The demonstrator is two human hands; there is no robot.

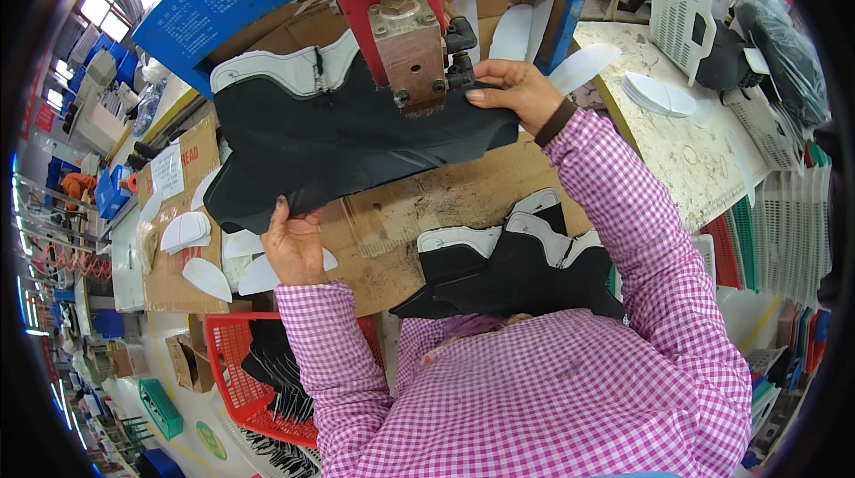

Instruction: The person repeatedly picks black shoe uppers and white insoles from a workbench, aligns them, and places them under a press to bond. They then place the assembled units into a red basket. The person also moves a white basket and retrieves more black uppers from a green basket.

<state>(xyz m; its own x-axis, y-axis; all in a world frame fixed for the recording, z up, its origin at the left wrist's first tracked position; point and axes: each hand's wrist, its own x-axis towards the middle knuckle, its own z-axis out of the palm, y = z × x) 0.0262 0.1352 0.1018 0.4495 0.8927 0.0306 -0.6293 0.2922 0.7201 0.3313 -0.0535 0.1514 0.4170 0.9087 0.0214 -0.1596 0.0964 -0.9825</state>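
A wide black shoe upper with a white padded, scalloped edge is held up beneath the machine's metal block. My left hand grips its lower left edge, fingertips against the black material. At the upper right end, my right hand pinches it with the thumb on top, close to the block's black air fittings. The block hides part of the upper. Nearer my body, more black uppers with white edges lie overlapping on the cardboard-covered table.
White half-moon pieces lie at the left, and more stand behind the machine's blue frame. A red basket with stacked black pieces is at lower left. On the right table are a white stack and a white basket.
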